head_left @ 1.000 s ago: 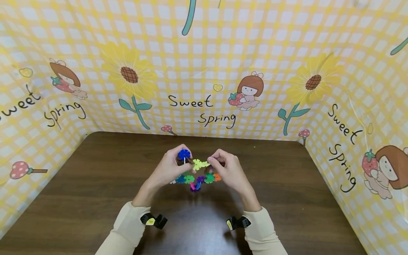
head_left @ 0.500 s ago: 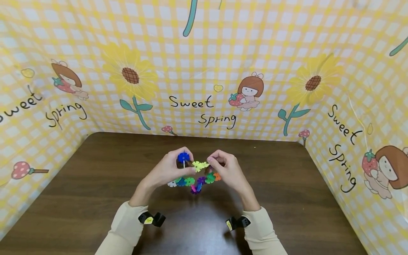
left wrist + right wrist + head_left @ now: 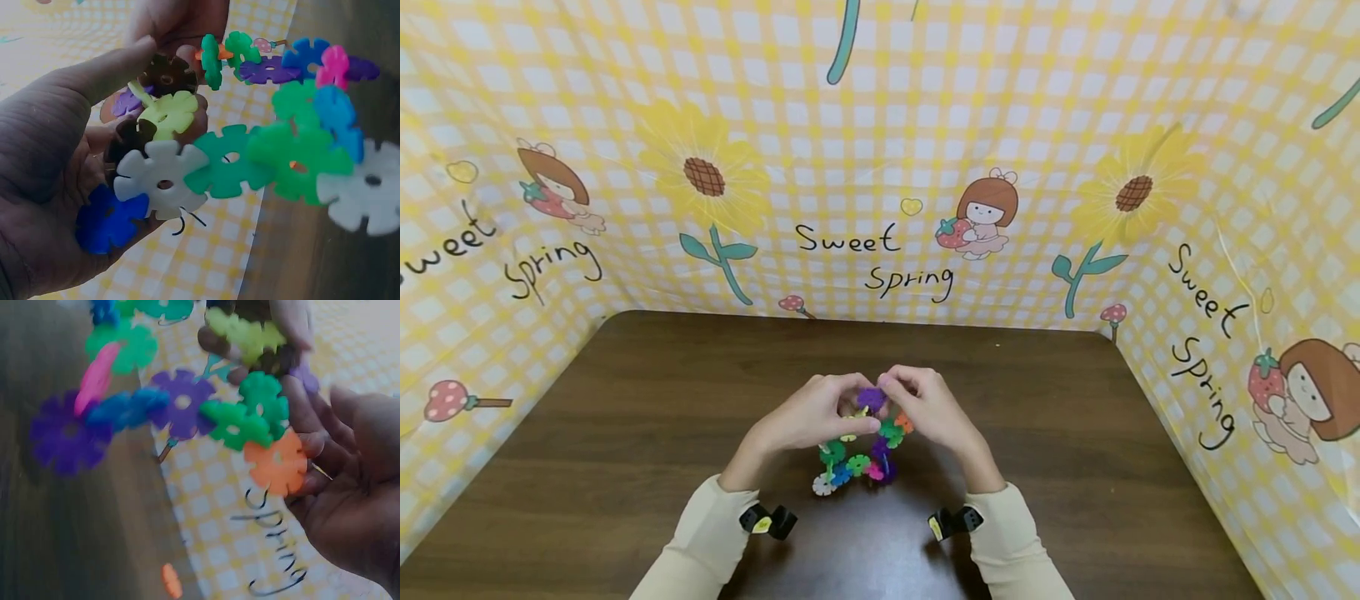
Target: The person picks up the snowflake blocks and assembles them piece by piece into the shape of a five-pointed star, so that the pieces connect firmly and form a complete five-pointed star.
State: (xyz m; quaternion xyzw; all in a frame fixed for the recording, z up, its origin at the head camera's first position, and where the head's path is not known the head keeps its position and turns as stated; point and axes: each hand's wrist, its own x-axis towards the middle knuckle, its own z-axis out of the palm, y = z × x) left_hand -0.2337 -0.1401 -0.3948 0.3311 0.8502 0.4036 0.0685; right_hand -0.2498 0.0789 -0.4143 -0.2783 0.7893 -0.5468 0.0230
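A chain of plastic snowflake discs in several colours hangs between both hands above the table. My left hand grips its far stretch; in the left wrist view, brown discs and a yellow disc lie between thumb and fingers, and a blue disc rests against the palm. The fingertips of my right hand pinch at a purple disc between the hands. In the right wrist view, an orange disc and green discs lie against the right fingers. White and pink discs dangle lower.
The brown wooden table extends beneath the hands. A yellow checked cloth with printed flowers stands round its back and sides. A small orange piece shows near the cloth in the right wrist view.
The hands have come closer together and slightly lower. The chain has turned: its lower discs swing nearer, the blue disc drops out of the head view, and a purple disc now shows between the fingers.
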